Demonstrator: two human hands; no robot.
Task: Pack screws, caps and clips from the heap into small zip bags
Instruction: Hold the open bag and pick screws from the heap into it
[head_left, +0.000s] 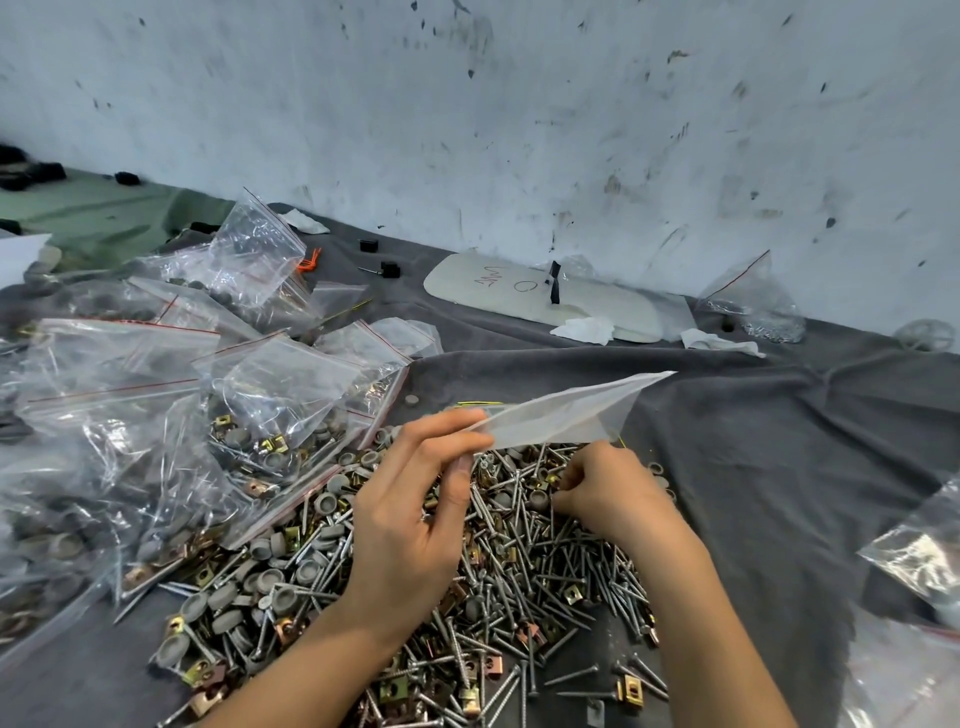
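A heap of silver screws (524, 566), grey round caps (270, 577) and brass clips (631, 691) lies on a dark grey cloth (779, 467). My left hand (415, 514) hovers over the heap and pinches the corner of a small clear zip bag (566, 413), which sticks out flat to the upper right. My right hand (608, 493) rests on the heap's far side with its fingertips curled down among the screws. Whether they hold a piece is hidden.
Filled zip bags with red seal lines (223, 415) pile up at the left. More clear bags (919, 561) lie at the right edge. A white board (540, 296) and tissues (584, 330) sit by the stained wall (519, 130).
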